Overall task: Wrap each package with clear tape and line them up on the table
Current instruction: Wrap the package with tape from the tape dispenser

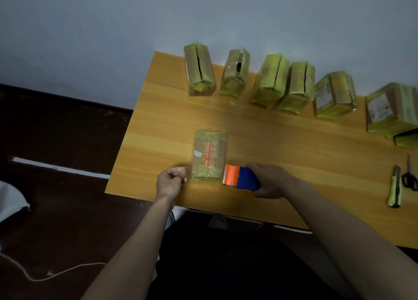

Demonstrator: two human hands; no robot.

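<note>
A small cardboard package (209, 152) with red print lies flat on the wooden table (282, 145), near its front edge. My right hand (271, 182) grips a blue and orange tape dispenser (241, 178) at the package's near right corner. My left hand (170, 182) pinches the end of a clear tape strip (188, 171) at the package's near left corner. Several packages wrapped in yellowish tape (271, 80) stand in a row along the table's far edge.
A yellow utility knife (394, 187) and black scissors (409, 175) lie at the table's right side. The table's left edge drops to a dark floor (63, 130) with a white strip and a cord. A wall stands behind the table.
</note>
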